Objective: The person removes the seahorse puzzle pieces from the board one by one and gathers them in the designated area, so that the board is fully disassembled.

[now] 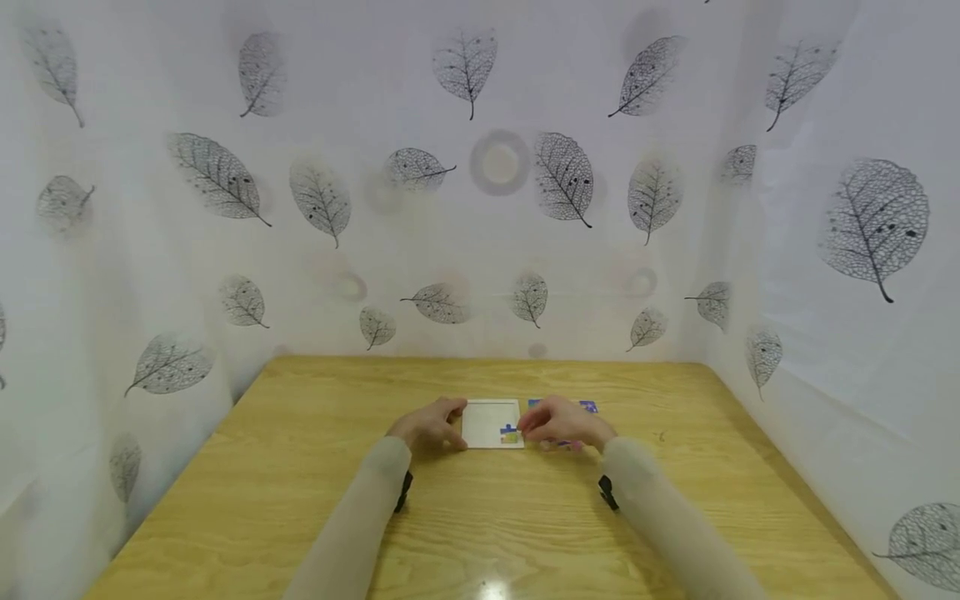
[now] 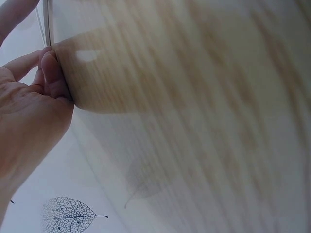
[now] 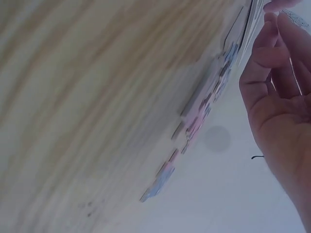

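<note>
A white, square, shallow puzzle tray point(image 1: 483, 421) lies flat on the wooden table. One jigsaw piece point(image 1: 509, 435), blue above and yellow-green below, lies near its lower right corner. My left hand point(image 1: 433, 423) is at the tray's left side, index finger near the far corner and thumb near the near corner. In the left wrist view its fingertips point(image 2: 52, 73) touch the tray's edge. At the right edge, beside the piece, is my right hand point(image 1: 558, 421), fingertips close together. The right wrist view shows the thumb and fingers point(image 3: 272, 31) nearly meeting; whether anything is between them is hidden.
Several loose jigsaw pieces point(image 1: 588, 407) lie right of the tray, partly covered by my right hand. In the right wrist view these pieces point(image 3: 197, 119) appear edge-on along the tabletop point(image 3: 87, 97). A leaf-patterned white curtain point(image 1: 465, 208) surrounds the table's far side and flanks.
</note>
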A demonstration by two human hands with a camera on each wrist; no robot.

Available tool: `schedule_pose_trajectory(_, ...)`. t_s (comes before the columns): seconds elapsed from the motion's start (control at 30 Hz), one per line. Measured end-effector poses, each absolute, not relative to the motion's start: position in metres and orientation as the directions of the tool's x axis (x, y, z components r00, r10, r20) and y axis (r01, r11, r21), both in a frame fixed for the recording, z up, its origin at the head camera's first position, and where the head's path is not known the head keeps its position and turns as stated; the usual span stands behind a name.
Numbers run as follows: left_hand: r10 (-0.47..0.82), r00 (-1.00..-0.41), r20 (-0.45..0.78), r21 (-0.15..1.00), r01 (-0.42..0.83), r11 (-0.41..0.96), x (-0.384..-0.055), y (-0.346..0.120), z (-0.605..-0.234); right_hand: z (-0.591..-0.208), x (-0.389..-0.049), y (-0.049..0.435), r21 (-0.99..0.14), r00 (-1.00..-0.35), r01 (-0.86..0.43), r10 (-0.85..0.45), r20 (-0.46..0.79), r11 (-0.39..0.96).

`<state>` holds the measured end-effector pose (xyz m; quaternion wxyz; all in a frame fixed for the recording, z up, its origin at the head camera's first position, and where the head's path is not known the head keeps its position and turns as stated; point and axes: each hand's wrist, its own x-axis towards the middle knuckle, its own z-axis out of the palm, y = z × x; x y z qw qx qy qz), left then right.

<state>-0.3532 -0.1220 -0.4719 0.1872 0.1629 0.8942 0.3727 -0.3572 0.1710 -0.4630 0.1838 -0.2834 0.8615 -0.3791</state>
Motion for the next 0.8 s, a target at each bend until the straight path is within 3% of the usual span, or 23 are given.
schedule_pose_trajectory(0.33,0.441,-0.872,-0.213,0.721,0.164,0.673,-0.356,-0.122,-0.472,-0.461,-0.358,0.151,-0.72,-0.746,-0.427,-0.663,-0.061,0.547)
schedule_pose_trajectory(0.8,0.435,-0.873,-0.223,0.727,0.148,0.671,-0.357,-0.122,-0.472,-0.459,-0.356,0.144,-0.758,-0.781,-0.293,-0.603,-0.162,0.583)
